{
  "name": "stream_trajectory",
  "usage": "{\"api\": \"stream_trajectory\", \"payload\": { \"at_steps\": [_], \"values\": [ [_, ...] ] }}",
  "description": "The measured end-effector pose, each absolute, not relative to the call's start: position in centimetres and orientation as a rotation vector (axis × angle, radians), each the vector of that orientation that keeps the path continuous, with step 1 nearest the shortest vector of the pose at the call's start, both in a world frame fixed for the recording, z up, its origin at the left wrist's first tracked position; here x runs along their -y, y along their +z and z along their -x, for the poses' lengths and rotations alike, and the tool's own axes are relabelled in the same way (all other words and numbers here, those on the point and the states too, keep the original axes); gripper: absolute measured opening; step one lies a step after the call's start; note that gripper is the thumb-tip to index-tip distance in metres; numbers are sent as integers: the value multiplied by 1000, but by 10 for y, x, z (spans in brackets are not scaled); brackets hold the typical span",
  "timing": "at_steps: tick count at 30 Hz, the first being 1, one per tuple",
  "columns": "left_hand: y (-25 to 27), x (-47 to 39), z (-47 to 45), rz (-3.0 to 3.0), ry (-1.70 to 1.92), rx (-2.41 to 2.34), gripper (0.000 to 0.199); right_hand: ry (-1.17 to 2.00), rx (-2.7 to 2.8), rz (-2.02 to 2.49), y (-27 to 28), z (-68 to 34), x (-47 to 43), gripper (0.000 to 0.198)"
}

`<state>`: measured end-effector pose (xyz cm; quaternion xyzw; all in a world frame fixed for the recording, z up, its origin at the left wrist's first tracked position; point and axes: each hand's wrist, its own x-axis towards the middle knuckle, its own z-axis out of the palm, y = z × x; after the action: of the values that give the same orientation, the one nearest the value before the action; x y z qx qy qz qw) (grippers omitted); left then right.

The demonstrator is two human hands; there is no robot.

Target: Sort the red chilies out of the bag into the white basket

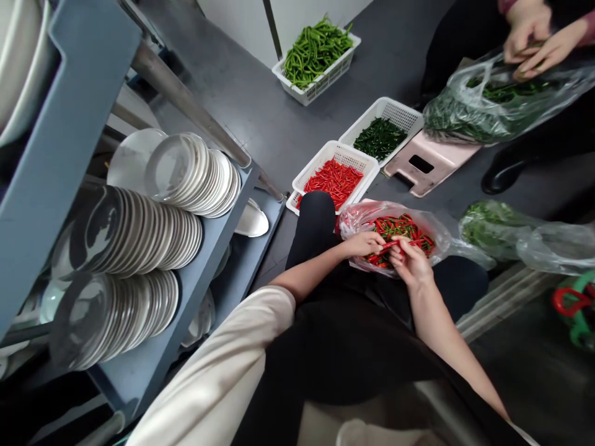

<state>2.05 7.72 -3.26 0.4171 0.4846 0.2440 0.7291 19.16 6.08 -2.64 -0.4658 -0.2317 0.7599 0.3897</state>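
Between my knees lies an open clear plastic bag [441, 230] full of red chili peppers with green stems. Over it, my left hand [365, 243] pinches one end of a red chili pepper [389, 245]. The fingers of my right hand [413, 260] are closed on the pepper's other end. Just beyond my left knee, a white basket [304, 167] holds a heap of red chilies [337, 181]. Touching it at the back right is another white basket [395, 110] with dark green chilies [379, 137].
A grey cart [204, 266] with stacked plates [153, 232] stands at my left. Farther off is a basket of long green peppers [318, 52]. At the upper right, a co-worker's hands [539, 43] work over a bag of greens [488, 108] on a pink stool [430, 161]. Bagged greens [493, 226] lie right.
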Motion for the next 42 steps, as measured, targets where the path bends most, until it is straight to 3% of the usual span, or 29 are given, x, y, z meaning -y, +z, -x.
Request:
{"api": "stream_trajectory", "payload": {
  "at_steps": [4,8,10,14,17,24,30,35,42],
  "values": [
    [-24,-73,-23,-884,536,-1139,27,1501,984,1400,-14,-170,-57,22],
    [-22,-78,-20,-950,512,-1215,22,1172,1279,1565,-5,-163,-59,23],
    [-25,-88,-15,-1035,521,-1295,14,1231,1046,1644,-7,-171,-66,22],
    [-28,-113,-7,-1284,302,-1412,7,1640,446,1550,-15,-200,-79,23],
    [-28,-117,-9,-1478,173,-1429,10,1729,404,1461,-17,-212,-83,13],
    [-43,-87,-40,-1504,266,-1458,66,1632,485,1443,-23,-205,-82,15],
    [-56,-95,-24,-1509,203,-1468,13,1610,579,1479,-27,-210,-70,21],
    [-39,-103,-6,-1088,366,-1426,29,1644,629,1494,-26,-208,-61,29],
    [-12,-105,-10,-962,276,-1182,26,1649,850,1466,-15,-182,-74,36]
  ]
}}
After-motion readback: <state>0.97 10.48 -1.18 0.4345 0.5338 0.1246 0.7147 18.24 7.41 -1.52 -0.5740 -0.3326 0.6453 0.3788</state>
